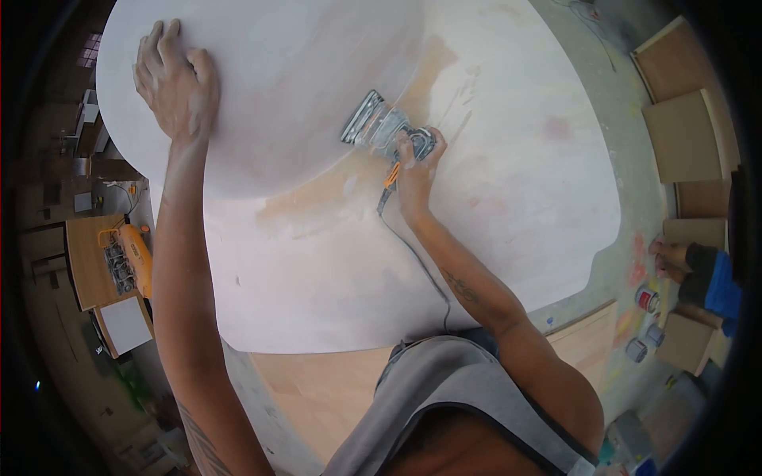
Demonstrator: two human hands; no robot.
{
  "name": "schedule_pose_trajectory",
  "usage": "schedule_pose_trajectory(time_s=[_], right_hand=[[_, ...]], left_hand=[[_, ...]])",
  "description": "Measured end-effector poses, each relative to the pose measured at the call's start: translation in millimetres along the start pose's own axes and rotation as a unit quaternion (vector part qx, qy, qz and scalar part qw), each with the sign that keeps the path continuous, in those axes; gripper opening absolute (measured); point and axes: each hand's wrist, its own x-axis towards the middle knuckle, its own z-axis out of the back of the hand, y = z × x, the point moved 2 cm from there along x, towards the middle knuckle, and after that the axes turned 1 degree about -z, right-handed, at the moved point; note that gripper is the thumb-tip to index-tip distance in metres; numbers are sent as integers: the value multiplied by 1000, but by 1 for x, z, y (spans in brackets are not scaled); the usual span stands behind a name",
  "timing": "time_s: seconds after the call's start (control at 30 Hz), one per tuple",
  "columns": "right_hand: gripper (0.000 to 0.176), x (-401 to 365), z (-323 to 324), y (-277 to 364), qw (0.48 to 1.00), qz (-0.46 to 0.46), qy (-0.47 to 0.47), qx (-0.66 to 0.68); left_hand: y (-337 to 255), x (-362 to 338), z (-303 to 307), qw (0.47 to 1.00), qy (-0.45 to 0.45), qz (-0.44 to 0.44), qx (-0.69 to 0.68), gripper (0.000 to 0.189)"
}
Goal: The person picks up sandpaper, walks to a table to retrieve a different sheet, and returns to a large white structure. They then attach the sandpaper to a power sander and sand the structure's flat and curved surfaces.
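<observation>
A large white-coated panel with a raised, rounded section fills the middle of the head view. My right hand is wrapped round the body of a corded electric sander, whose flat pad end points to the upper left at the edge of the raised section. A dark cord with an orange sleeve runs from the sander down toward my waist. At the upper left, my left hand rests on the raised section, fingers spread and holding nothing. Tan patches show through the coating near the sander.
Cardboard boxes line the right side. Several cans stand on the paint-spotted floor near another person in blue. On the left, a yellow machine sits by a wooden board. A wooden sheet lies below the panel.
</observation>
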Motion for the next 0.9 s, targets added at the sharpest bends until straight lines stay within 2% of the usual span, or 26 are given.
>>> schedule_pose_trajectory(time_s=[0.17, 0.27, 0.33, 0.47, 0.63, 0.77, 0.9], right_hand=[[63, -2, 0, 17, 997, 62, -20, -47], [60, 14, 0, 41, 999, -36, -3, 39], [59, 37, -1, 38, 991, -49, -3, 125], [60, 71, 1, 29, 991, -26, 1, 130], [62, 79, 6, 30, 992, -56, 4, 110], [60, 67, 2, 15, 992, -70, -5, 110], [63, 46, 5, -20, 997, -27, -31, 63]], left_hand=[[7, -1, 16, 997, 44, -68, -2, 48], [6, -7, 20, 991, 63, -113, -10, 49], [2, -9, 19, 981, 106, -165, 11, 49], [6, -16, 23, 976, 121, -182, 5, 49], [-3, -25, 21, 930, 181, -319, -19, 45], [-20, -18, 8, 923, 190, -333, -31, 43], [-34, -10, -5, 926, 185, -328, -32, 42]])
